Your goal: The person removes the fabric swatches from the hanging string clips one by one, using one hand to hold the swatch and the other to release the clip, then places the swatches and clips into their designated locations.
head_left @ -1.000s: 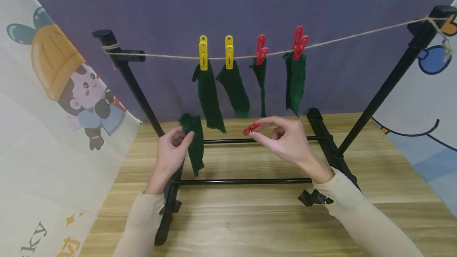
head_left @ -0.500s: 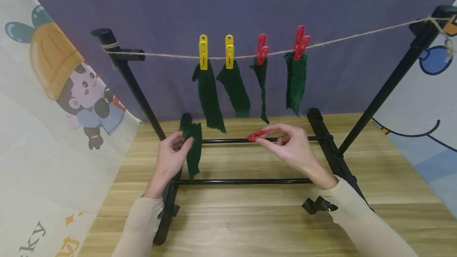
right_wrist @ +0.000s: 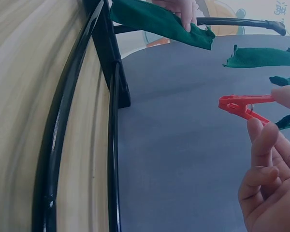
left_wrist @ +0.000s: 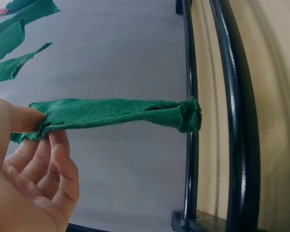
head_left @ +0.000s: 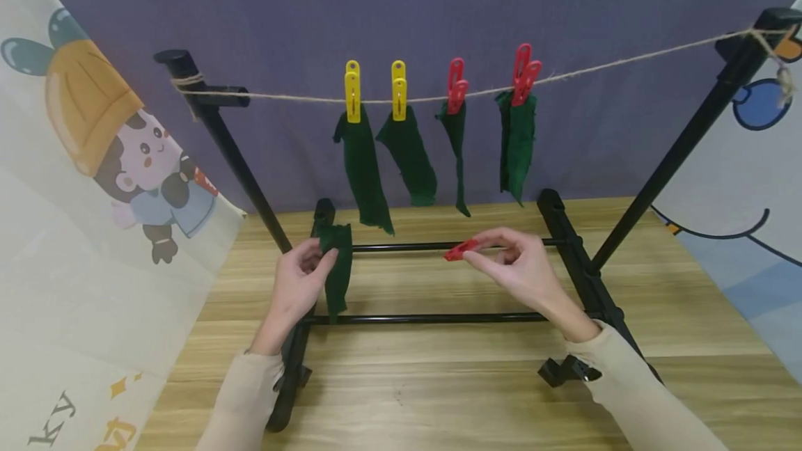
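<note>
My left hand (head_left: 299, 280) pinches a dark green cloth strip (left_wrist: 116, 111) near its upper end, and the strip hangs down beside the left post. Between thumb and fingers, my right hand (head_left: 516, 266) holds a red clothespin (right_wrist: 241, 104) by its handles, its tip pointing left. Above both hands runs a twine line (head_left: 288, 97). Two yellow clothespins (head_left: 354, 96) and two red clothespins (head_left: 456, 89) on it each hold a green strip, such as the long left strip (head_left: 365, 176) and the narrow twisted strip (head_left: 460, 159).
A black rack frame carries the twine between its left post (head_left: 234, 152) and right post (head_left: 677, 145). Low crossbars (head_left: 426, 319) join its feet above the wooden tabletop (head_left: 401, 381). Behind hangs a purple-grey backdrop (head_left: 282, 12); printed white sheets stand at both sides.
My right hand has lowered and shifted slightly right with the red clothespin. The left hand has dropped a little with its strip. The hanging strips stay on the line.
</note>
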`<action>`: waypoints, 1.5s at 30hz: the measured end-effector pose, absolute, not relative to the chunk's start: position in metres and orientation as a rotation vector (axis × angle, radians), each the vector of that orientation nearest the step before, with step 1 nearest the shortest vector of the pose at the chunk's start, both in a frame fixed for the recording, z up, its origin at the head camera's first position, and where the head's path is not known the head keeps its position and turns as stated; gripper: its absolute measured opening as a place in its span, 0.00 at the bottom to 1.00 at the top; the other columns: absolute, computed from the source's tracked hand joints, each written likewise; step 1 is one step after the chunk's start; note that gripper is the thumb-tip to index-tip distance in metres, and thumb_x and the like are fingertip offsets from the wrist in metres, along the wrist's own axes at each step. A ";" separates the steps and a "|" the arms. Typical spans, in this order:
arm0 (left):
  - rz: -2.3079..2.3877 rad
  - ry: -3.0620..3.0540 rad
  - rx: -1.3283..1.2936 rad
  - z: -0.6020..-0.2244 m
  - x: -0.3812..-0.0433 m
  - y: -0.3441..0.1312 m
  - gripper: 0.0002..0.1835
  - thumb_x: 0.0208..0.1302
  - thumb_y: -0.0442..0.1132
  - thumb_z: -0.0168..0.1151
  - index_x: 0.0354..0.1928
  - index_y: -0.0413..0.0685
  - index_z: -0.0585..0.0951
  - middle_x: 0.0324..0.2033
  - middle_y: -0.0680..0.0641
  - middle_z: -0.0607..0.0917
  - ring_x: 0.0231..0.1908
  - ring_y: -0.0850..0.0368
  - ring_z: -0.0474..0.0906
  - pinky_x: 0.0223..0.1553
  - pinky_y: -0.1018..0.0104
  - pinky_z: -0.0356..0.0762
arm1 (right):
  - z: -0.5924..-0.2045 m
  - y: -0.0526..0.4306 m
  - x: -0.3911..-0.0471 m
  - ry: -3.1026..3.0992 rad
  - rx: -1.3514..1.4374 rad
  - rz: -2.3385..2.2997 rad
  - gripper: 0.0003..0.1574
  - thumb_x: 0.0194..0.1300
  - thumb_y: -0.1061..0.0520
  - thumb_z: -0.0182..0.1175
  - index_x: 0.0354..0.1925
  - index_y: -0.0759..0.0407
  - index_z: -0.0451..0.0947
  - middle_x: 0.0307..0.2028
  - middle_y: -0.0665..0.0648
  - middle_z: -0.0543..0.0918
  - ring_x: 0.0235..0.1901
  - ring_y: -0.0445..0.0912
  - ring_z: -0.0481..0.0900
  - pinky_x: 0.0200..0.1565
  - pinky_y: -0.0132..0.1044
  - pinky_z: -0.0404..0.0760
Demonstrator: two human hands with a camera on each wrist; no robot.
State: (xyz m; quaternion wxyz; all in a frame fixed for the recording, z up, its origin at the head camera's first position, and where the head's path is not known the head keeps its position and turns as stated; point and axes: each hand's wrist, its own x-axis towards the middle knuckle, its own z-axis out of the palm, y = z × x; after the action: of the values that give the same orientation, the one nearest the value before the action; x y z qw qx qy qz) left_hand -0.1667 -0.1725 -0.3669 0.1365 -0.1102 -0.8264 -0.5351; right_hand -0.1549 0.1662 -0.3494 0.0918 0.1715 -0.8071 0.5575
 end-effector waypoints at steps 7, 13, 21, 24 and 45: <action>-1.517 -2.406 -0.318 -0.373 -0.165 -0.174 0.08 0.67 0.34 0.60 0.43 0.37 0.82 0.32 0.42 0.84 0.29 0.46 0.79 0.29 0.69 0.74 | -0.360 0.175 -0.154 -2.361 0.513 1.660 0.12 0.59 0.61 0.68 0.42 0.63 0.82 0.30 0.59 0.85 0.10 0.40 0.62 0.12 0.35 0.59; -1.494 -2.438 -0.291 -0.376 -0.164 -0.174 0.08 0.67 0.35 0.60 0.43 0.37 0.81 0.31 0.41 0.84 0.29 0.48 0.79 0.29 0.69 0.74 | -0.367 0.182 -0.153 -2.392 0.457 1.657 0.12 0.59 0.60 0.68 0.42 0.63 0.81 0.32 0.60 0.85 0.11 0.39 0.61 0.12 0.35 0.59; -1.513 -2.434 -0.297 -0.381 -0.161 -0.176 0.08 0.66 0.33 0.60 0.43 0.36 0.81 0.30 0.40 0.85 0.28 0.45 0.79 0.29 0.69 0.74 | -0.377 0.189 -0.151 -2.415 0.424 1.670 0.11 0.60 0.58 0.67 0.42 0.61 0.82 0.31 0.59 0.84 0.12 0.39 0.61 0.12 0.36 0.60; -1.505 -2.441 -0.289 -0.383 -0.160 -0.177 0.08 0.66 0.33 0.60 0.42 0.36 0.81 0.30 0.40 0.84 0.28 0.47 0.79 0.29 0.69 0.75 | -0.381 0.192 -0.150 -2.412 0.416 1.655 0.11 0.60 0.57 0.68 0.41 0.60 0.82 0.32 0.58 0.85 0.11 0.39 0.63 0.13 0.36 0.62; -1.514 -2.481 -0.275 -0.390 -0.143 -0.180 0.06 0.66 0.33 0.60 0.40 0.37 0.81 0.28 0.42 0.83 0.27 0.48 0.79 0.27 0.69 0.74 | -0.397 0.218 -0.139 -2.517 0.264 1.599 0.15 0.62 0.56 0.66 0.46 0.61 0.81 0.37 0.58 0.85 0.11 0.43 0.72 0.16 0.38 0.74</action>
State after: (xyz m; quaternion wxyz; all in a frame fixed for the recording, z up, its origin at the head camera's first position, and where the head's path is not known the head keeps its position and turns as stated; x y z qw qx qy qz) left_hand -0.1429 -0.1799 -0.3896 0.1109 -0.0938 -0.8445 -0.5154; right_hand -0.1385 0.2184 -0.3972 0.0739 0.0880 -0.8385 0.5327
